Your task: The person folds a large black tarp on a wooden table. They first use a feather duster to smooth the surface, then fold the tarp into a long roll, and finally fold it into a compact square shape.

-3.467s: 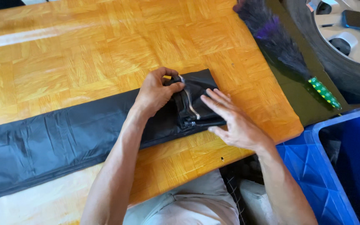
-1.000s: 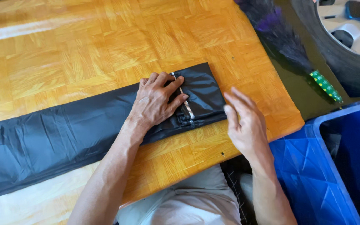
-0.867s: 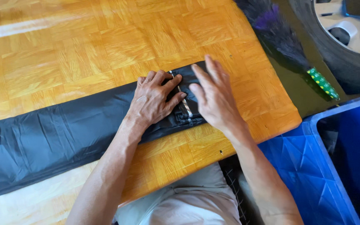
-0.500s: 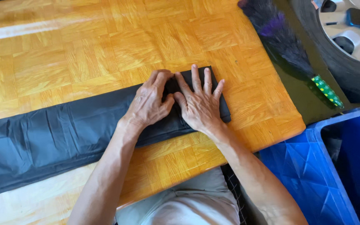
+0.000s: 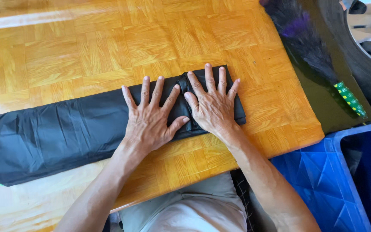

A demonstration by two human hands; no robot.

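Observation:
A long black plastic bag (image 5: 61, 137), folded into a flat strip, lies across a wooden parquet table (image 5: 108, 47). Its right end is folded over on itself. My left hand (image 5: 151, 116) lies flat on the bag with its fingers spread, just left of that fold. My right hand (image 5: 213, 105) is pressed flat on the folded end, fingers apart, thumb close to the left thumb. Neither hand grips anything.
A blue plastic crate (image 5: 344, 172) stands at the lower right beside the table's corner. A dark feather duster with a green patterned handle (image 5: 318, 56) lies on dark ground at the right, near a car wheel (image 5: 366, 38). My light trousers (image 5: 194, 210) show below the table edge.
My right hand came from the table's right edge onto the folded end of the bag. Both hands now lie flat side by side, fingers more spread.

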